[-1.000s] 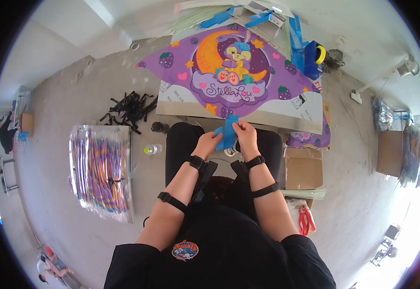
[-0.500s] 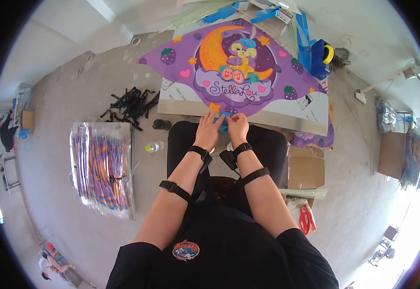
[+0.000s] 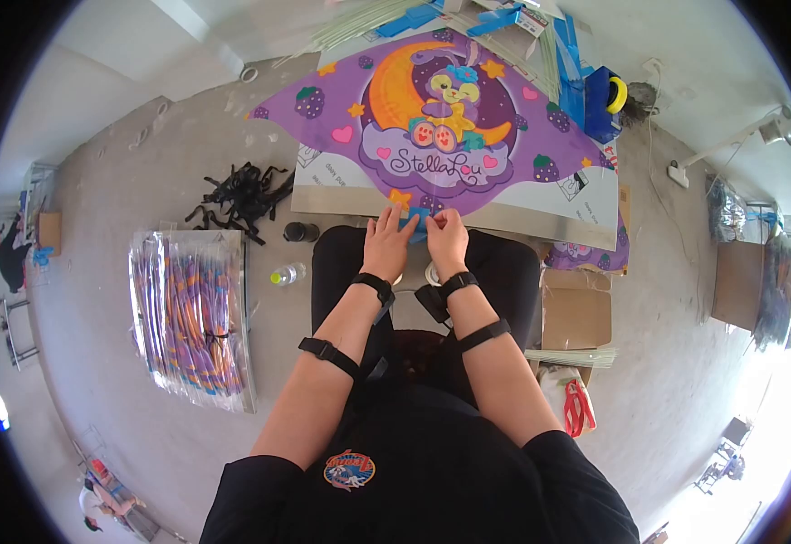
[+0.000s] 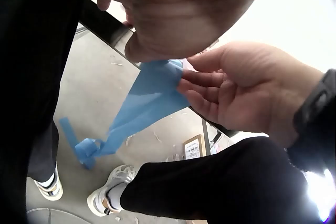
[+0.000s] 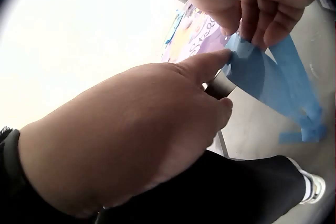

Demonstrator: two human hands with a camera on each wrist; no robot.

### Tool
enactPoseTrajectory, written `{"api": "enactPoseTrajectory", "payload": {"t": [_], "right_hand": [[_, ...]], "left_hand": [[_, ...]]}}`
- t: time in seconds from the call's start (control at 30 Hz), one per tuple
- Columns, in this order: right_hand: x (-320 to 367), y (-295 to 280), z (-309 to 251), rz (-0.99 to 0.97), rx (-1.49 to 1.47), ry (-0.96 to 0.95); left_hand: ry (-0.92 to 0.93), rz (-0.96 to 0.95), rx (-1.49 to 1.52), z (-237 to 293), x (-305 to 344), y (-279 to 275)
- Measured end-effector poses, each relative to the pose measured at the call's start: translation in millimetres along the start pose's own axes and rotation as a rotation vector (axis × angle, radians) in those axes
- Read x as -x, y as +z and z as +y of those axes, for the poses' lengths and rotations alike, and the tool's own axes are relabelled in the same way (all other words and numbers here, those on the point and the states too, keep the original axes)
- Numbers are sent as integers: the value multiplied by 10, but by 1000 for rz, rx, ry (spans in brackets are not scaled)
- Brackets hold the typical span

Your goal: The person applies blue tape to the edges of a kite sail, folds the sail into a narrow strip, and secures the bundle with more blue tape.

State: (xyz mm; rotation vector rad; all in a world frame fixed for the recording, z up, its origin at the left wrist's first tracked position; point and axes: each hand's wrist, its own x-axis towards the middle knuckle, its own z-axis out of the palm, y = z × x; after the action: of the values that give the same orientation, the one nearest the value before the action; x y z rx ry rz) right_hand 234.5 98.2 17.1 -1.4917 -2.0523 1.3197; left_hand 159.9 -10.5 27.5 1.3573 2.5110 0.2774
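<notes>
Far out to the left of my left hand, a bundle of packed kites in clear plastic lies on the floor. A heap of black straps sits beyond it. Nearer that hand are a small bottle with a green cap and a dark round can.

My left hand rests at the near edge of the table, right at the bottom tip of the purple kite spread flat ahead of me. Its fingers curl down and pinch the top of a blue strip. The strip hangs from the tip below the table edge, between my knees, with its lower end bunched towards the floor.

Just to the right, touching the same strip, is my right hand. Its thumb and fingertips are pressed together on the blue material, right beside the left hand's fingers. The two hands are almost knuckle to knuckle.

Right of my right hand and lower down, an open cardboard box stands on the floor, with red-handled scissors nearer my body. Ahead and to the right, past the kite's wing, a blue tape dispenser with a yellow roll sits at the table's far corner.
</notes>
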Motion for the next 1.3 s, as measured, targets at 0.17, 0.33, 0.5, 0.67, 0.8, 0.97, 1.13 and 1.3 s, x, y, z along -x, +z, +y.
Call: {"api": "enactPoseTrajectory", "payload": {"t": [0.17,0.33,0.5,0.67,0.8,0.97,1.13,1.3], "right_hand": [[127,-134,114,-56,239,-408],[222,-160,66,-140,434,-466],[220,-150,88,-147,507,-467],[233,-205,48,-177,567,-447],[244,-222,40,-179,593,-443],[241,-233,34,-186,610,-437],[230,-237,41,-189,614,-431],[213,-233,65,-202,569,-428]], "left_hand": [[-6,-2,11,28,7,1],[-27,-37,23,35,0,-36],[-28,-32,42,28,-5,-15],[-28,-32,44,30,2,-4],[-32,-44,40,31,3,11],[-39,-64,49,47,10,-19],[-49,-52,66,41,14,-12],[-55,-55,62,43,23,-18]]}}
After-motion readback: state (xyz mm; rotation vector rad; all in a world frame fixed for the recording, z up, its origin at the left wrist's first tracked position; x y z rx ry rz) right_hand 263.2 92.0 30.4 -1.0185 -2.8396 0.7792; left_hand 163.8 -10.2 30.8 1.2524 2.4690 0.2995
